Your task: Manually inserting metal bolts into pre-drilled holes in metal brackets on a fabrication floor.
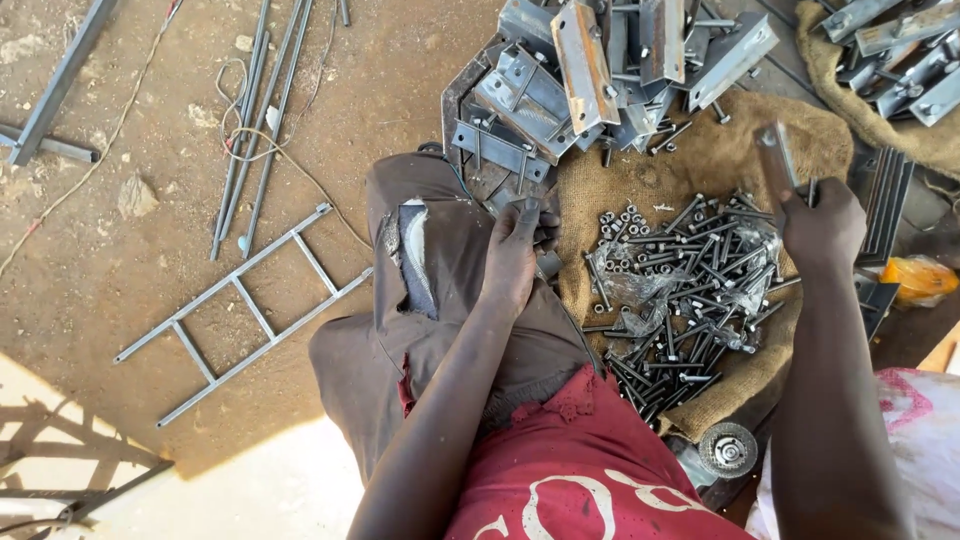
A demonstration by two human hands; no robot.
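Note:
My left hand (515,255) rests over my knee, fingers curled around a small dark metal piece (545,262) at the edge of the burlap. Raised above the bolt pile, my right hand (822,228) grips a flat steel bracket (778,160) that stands up and looks blurred. Between the two hands lies a heap of bolts and nuts (680,290) on a burlap sack (660,180), partly on clear plastic. A stack of steel brackets with bolts (590,80) is piled beyond my left hand.
More brackets (900,60) lie on sacking at top right. A small ladder-like steel frame (240,310) and thin rods (255,130) lie on the dirt to the left. A grinder disc (728,450) sits near my right forearm, an orange bag (920,280) at right.

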